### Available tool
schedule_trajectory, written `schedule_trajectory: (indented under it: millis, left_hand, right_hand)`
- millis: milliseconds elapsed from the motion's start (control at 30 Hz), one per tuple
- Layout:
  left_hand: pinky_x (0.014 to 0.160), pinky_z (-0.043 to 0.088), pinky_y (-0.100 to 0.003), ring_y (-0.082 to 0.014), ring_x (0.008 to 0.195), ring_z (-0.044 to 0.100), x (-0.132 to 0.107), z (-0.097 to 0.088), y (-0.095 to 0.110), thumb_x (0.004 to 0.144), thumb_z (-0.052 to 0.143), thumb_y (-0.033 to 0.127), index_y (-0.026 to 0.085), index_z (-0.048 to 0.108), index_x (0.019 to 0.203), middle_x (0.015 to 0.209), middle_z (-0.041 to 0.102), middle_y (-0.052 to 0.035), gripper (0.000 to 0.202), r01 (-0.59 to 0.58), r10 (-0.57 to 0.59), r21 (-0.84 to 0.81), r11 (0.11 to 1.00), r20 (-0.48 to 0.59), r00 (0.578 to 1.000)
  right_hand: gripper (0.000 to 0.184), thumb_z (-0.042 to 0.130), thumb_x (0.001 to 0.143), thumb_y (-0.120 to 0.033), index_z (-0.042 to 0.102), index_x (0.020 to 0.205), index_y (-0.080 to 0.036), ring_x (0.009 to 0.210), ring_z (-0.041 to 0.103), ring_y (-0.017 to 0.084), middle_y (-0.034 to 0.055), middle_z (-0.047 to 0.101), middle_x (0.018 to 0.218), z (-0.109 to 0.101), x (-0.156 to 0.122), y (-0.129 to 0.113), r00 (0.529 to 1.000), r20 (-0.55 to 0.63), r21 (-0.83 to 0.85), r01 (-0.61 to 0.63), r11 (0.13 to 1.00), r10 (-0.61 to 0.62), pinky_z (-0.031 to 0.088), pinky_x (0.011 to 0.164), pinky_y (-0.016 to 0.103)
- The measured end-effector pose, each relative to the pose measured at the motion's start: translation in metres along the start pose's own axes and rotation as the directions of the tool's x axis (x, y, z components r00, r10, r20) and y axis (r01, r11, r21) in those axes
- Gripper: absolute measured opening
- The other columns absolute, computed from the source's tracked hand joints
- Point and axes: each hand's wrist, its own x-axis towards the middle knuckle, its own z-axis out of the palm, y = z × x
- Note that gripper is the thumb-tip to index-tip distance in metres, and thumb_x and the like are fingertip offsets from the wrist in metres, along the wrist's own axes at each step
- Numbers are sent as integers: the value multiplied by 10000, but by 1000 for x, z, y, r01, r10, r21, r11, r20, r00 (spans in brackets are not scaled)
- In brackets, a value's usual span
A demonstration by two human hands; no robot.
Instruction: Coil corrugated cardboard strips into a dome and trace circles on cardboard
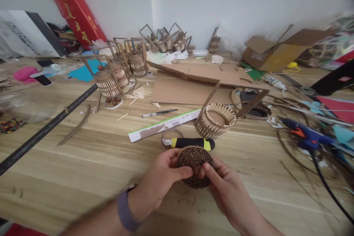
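Both my hands hold a round brown coil of rolled corrugated cardboard (192,156) just above the table. My left hand (163,175) grips its left edge, thumb lying across the face. My right hand (228,186) holds the right side, with thumb and a fingertip at the coil's centre; whether they pinch something small there I cannot tell. Just beyond the coil lies a yellow and black utility knife (192,143), next to a clear round ring (166,135). Behind the knife stands a small basket (215,120) of light sticks with tall cardboard strips rising from it.
Flat cardboard sheets (177,92) lie mid-table, with a pen (159,113) and a white strip (163,126) in front. Finished baskets (107,83) stand back left. At right, a blue glue gun (309,134) trails its cable among loose brown strips. An open carton (273,53) sits behind.
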Motion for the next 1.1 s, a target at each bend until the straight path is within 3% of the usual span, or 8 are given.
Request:
schedule_trajectory:
  millis: [300, 433, 600, 800, 933, 1100]
  left_hand:
    - [780, 504, -261, -160, 820, 700, 3, -4, -3, 570, 955, 286, 152, 742, 999, 882, 776, -42, 498, -16, 17, -39, 999, 26, 1000]
    - [740, 501, -258, -153, 731, 684, 2, -3, 0, 583, 947, 337, 122, 766, 894, 755, 765, -44, 419, 23, -24, 25, 999, 40, 999]
    - [767, 513, -277, -163, 738, 690, -1, -2, 3, 538, 963, 341, 137, 789, 906, 791, 783, -54, 455, 72, -77, 57, 996, 76, 994]
    - [786, 510, -289, -175, 769, 687, 2, -9, 2, 537, 961, 409, 150, 798, 937, 794, 777, -56, 503, 84, -90, 58, 995, 99, 991]
    - [755, 502, -275, -174, 794, 671, 2, -10, 2, 627, 898, 513, 149, 794, 988, 837, 770, -71, 523, 34, -43, 100, 994, 85, 995]
    - [735, 485, -244, -143, 759, 639, 0, -8, 5, 661, 883, 496, 142, 802, 936, 797, 755, -59, 456, 46, -54, 84, 995, 98, 994]
  right_hand:
    - [382, 807, 728, -542, 676, 656, -191, 678, 544, 160, 13, 641, 672, 2, 0, 2, 1000, 0, 132, -22, 991, 22, 426, 670, 285]
    - [411, 747, 768, -590, 707, 691, -188, 674, 558, 174, 23, 647, 651, -2, 1, -3, 998, 28, 84, -55, 995, 53, 431, 669, 300]
    - [437, 672, 843, -586, 701, 678, -183, 657, 569, 171, 37, 681, 664, -6, -1, -4, 997, 50, 9, -66, 998, 65, 432, 675, 305]
    - [402, 714, 811, -577, 748, 728, -185, 718, 606, 197, 53, 711, 701, -2, -2, -3, 995, 34, 110, -92, 990, 89, 458, 710, 324]
    - [351, 772, 765, -549, 741, 749, -199, 766, 628, 208, 46, 719, 725, -1, 0, -7, 992, 5, 195, -126, 973, 127, 472, 705, 313]
    - [309, 826, 729, -477, 688, 714, -201, 740, 636, 183, 30, 715, 753, -3, 0, -11, 984, -7, 263, -172, 949, 181, 477, 646, 268]
